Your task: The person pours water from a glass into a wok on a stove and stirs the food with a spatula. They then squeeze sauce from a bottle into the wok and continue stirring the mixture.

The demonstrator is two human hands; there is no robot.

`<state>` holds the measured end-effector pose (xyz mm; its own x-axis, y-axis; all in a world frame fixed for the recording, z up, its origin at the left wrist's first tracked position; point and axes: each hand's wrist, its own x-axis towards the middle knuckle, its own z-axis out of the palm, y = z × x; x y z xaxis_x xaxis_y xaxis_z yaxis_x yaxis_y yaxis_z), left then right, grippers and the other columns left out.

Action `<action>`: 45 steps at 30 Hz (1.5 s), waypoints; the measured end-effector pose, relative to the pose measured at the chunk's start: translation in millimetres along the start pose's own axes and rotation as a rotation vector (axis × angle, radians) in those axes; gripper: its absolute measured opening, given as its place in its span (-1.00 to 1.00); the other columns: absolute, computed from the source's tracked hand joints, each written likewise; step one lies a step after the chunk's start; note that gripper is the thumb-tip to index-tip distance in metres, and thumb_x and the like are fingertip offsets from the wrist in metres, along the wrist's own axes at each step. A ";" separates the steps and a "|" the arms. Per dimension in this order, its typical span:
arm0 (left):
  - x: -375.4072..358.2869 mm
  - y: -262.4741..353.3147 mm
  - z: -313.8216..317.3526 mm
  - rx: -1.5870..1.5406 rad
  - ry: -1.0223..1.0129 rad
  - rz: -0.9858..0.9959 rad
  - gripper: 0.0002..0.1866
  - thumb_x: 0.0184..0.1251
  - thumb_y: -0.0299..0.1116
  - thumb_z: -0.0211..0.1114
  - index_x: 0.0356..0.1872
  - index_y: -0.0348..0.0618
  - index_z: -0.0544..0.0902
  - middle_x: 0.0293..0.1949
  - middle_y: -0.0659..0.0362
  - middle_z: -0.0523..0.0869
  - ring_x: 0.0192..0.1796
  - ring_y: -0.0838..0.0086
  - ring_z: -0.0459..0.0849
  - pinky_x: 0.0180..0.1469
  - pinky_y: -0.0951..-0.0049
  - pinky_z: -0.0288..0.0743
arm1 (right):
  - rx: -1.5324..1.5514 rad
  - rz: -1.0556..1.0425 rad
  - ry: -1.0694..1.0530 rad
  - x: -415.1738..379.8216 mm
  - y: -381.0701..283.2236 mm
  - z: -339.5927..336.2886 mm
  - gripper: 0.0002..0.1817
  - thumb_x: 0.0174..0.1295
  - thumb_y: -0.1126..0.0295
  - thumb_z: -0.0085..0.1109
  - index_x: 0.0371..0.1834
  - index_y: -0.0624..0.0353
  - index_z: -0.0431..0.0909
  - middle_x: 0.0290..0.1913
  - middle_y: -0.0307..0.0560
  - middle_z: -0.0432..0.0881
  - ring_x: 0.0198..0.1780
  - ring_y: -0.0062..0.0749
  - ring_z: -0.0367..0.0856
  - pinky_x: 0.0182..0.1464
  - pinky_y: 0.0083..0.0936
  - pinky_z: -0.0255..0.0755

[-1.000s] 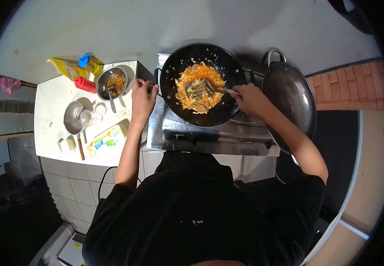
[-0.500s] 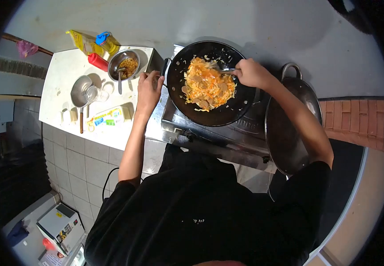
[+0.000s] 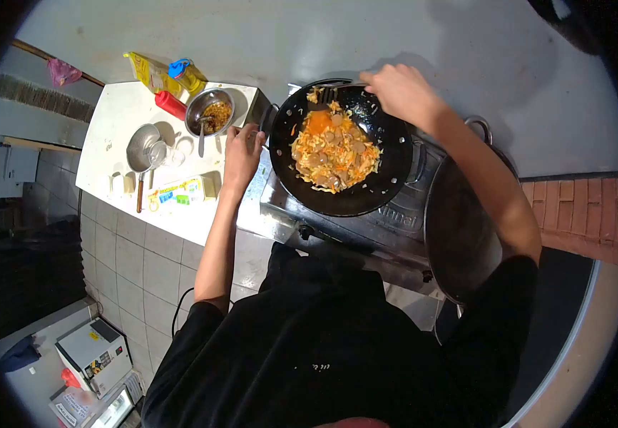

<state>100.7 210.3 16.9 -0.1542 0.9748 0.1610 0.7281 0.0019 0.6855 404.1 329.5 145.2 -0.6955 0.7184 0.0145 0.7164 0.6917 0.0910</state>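
Note:
A black wok (image 3: 387, 178) stands on the stove with a mix of shredded vegetables and round brown slices (image 3: 334, 153) in it. An orange sauce patch (image 3: 319, 123) lies on the far part of the food. My right hand (image 3: 405, 93) is closed round the handle of a spatula (image 3: 325, 95), whose dark slotted head is at the wok's far left wall with bits of food on it. At the wok's left side, my left hand (image 3: 242, 153) is closed on the loop handle (image 3: 269, 123); its fingertips partly cover the grip.
Left of the stove (image 3: 351, 232), a white table (image 3: 109, 128) bears a steel bowl (image 3: 210, 113) with a spoon, a saucepan (image 3: 143, 148), a red bottle (image 3: 170, 105), a blue-capped bottle (image 3: 187, 75) and a carton (image 3: 180, 191). A large dark pan (image 3: 458, 228) sits to the right, under my forearm.
My right hand has moved up and away with the spatula, whose head shifted to the wok's far left. The food is spread differently. My left hand stays by the handle; the view has shifted slightly.

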 end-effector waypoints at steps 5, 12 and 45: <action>5.2 0.8 -2.4 0.047 -0.022 0.013 -0.76 0.39 -0.29 0.25 -0.08 -0.24 0.65 -0.18 -0.15 0.55 -0.12 0.00 0.60 -0.01 0.14 0.48 | 0.201 -0.189 -0.069 -11.3 -20.7 29.9 -0.78 0.24 0.37 0.19 -0.06 0.03 0.66 -0.50 0.02 0.68 -0.42 0.05 0.69 -0.37 -0.11 0.55; 4.4 1.5 -0.5 0.034 -0.018 -0.015 -0.74 0.37 -0.28 0.27 -0.07 -0.24 0.65 -0.17 -0.15 0.54 -0.09 -0.02 0.58 0.00 0.14 0.47 | 0.079 -0.135 -0.043 -18.2 -28.6 -23.6 -0.74 0.11 0.39 0.28 -0.10 0.03 0.67 -0.44 0.00 0.71 -0.35 -0.09 0.74 -0.34 -0.20 0.58; 10.1 -15.9 6.0 -0.081 0.056 0.044 -0.78 0.28 -0.33 0.32 -0.17 -0.25 0.70 -0.20 -0.06 0.53 -0.08 0.04 0.57 -0.01 0.12 0.47 | 1.340 0.765 -0.436 -98.1 -52.4 85.5 -0.73 0.43 0.23 0.06 -0.14 0.17 0.68 -0.66 -0.21 0.43 -0.71 -0.43 0.35 -0.64 -0.41 0.24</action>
<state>91.6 221.4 3.3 -0.1619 0.9596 0.2303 0.6787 -0.0611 0.7318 439.5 229.1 53.8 -0.2671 0.7125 -0.6488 0.5654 -0.4294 -0.7043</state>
